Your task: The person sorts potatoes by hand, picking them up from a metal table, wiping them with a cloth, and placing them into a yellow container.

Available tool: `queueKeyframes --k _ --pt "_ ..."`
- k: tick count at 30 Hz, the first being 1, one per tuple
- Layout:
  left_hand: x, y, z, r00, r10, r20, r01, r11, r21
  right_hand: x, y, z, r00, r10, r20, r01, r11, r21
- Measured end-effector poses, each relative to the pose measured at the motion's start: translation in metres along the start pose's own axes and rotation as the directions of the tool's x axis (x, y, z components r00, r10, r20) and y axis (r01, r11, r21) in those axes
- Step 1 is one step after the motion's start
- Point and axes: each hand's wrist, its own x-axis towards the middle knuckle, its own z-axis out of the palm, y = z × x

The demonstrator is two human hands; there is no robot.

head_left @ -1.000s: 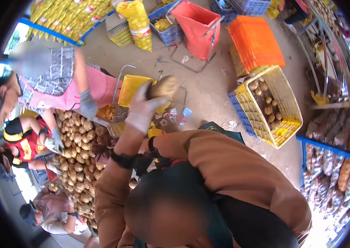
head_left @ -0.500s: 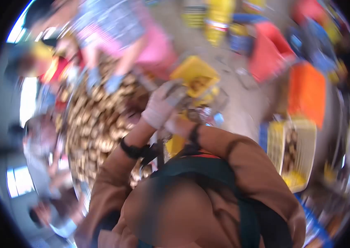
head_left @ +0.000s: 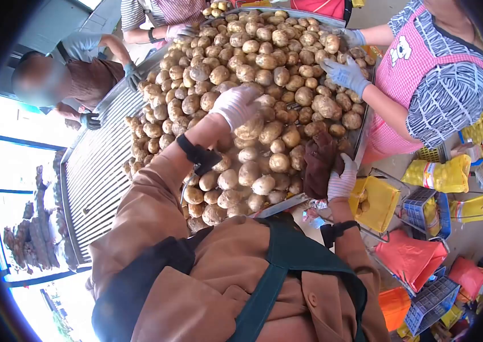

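Observation:
My left hand (head_left: 234, 106), in a white glove, reaches over the middle of a large heap of potatoes (head_left: 228, 179). Its fingers are slightly blurred and curl over a large potato (head_left: 249, 126) under the palm. My right hand (head_left: 342, 179), in a white striped glove, is at the near right edge of the sorting table (head_left: 367, 128), with its thumb and fingers apart. Right beside it, a dark brown cloth (head_left: 318, 165) lies over the potatoes and the table edge.
A co-worker's gloved hands (head_left: 348, 77) are on the potatoes at the right. Other workers stand at the far left and top. Metal slats (head_left: 101, 176) run down the left. Yellow bags (head_left: 439, 174), a red bag (head_left: 411, 257) and blue crates (head_left: 431, 302) stand at the right.
The view has swung towards the potato heap and sharpened. My hands, close together before, are now apart, the left over the heap and the right at the table edge.

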Motion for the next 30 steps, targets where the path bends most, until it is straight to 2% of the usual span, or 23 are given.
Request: queueKeyframes --k 1,2,5,7,9,12,16,20,23,24,25,26,27,28,29,30 --pt "0.012 -0.008 0.000 1.000 -0.018 -0.009 0.018 1.000 -0.011 0.002 -0.001 -0.001 1.000 -0.010 0.012 0.011 0.998 -0.062" --pt "0.026 -0.008 -0.001 0.995 -0.077 0.057 0.078 0.997 -0.009 0.001 -0.001 -0.003 1.000 -0.001 0.028 0.003 0.997 -0.081" --pt "0.073 -0.016 0.032 0.976 -0.013 0.218 0.004 0.999 0.046 0.001 0.001 -0.003 0.998 0.020 0.054 -0.015 0.996 -0.087" --pt "0.108 -0.004 0.057 0.886 -0.035 0.462 -0.012 0.995 0.100 -0.001 0.003 -0.003 0.998 0.037 0.053 -0.036 0.999 -0.023" --pt "0.135 0.002 0.099 0.839 0.152 0.522 -0.293 0.935 0.200 -0.004 0.010 0.001 0.999 0.029 0.028 -0.029 1.000 -0.006" --pt "0.158 0.016 0.139 0.683 0.189 0.706 -0.520 0.804 0.288 -0.004 0.012 0.001 1.000 -0.004 0.006 0.004 1.000 -0.004" --pt "0.166 0.010 0.169 0.684 0.299 0.666 -0.611 0.733 0.299 -0.003 0.007 -0.002 0.999 -0.031 0.014 0.032 0.998 -0.047" --pt "0.168 0.011 0.176 0.714 0.281 0.642 -0.602 0.715 0.356 0.000 0.007 -0.001 0.999 -0.042 0.020 0.043 0.998 -0.055" --pt "0.179 0.014 0.154 0.727 0.146 0.671 -0.408 0.878 0.250 -0.002 0.012 -0.002 0.999 -0.040 0.030 0.041 0.999 -0.020" --pt "0.176 0.020 0.128 0.783 0.150 0.603 -0.320 0.930 0.183 -0.002 0.012 -0.002 0.999 -0.037 0.037 0.037 0.999 -0.008" --pt "0.171 0.019 0.113 0.799 0.127 0.588 -0.141 0.990 -0.021 -0.002 0.013 -0.003 0.998 -0.035 0.044 0.035 0.999 0.005" --pt "0.165 0.016 0.099 0.812 0.098 0.575 0.044 0.973 -0.228 -0.001 0.013 -0.003 0.998 -0.036 0.052 0.035 0.999 0.017" --pt "0.156 0.017 0.079 0.823 0.067 0.564 0.219 0.879 -0.423 -0.001 0.013 -0.003 0.998 -0.029 0.056 0.028 0.999 0.020" --pt "0.138 0.020 0.060 0.776 0.012 0.631 0.515 0.566 -0.644 -0.001 0.013 -0.004 0.998 -0.025 0.062 0.024 0.999 0.023" --pt "0.120 0.017 0.049 0.792 0.045 0.608 0.561 0.336 -0.756 0.000 0.013 -0.003 0.997 -0.022 0.072 0.020 0.999 0.025" --pt "0.103 0.021 0.038 0.766 0.088 0.637 0.635 0.058 -0.771 0.002 0.016 0.000 0.997 0.036 0.070 -0.041 0.997 0.071"
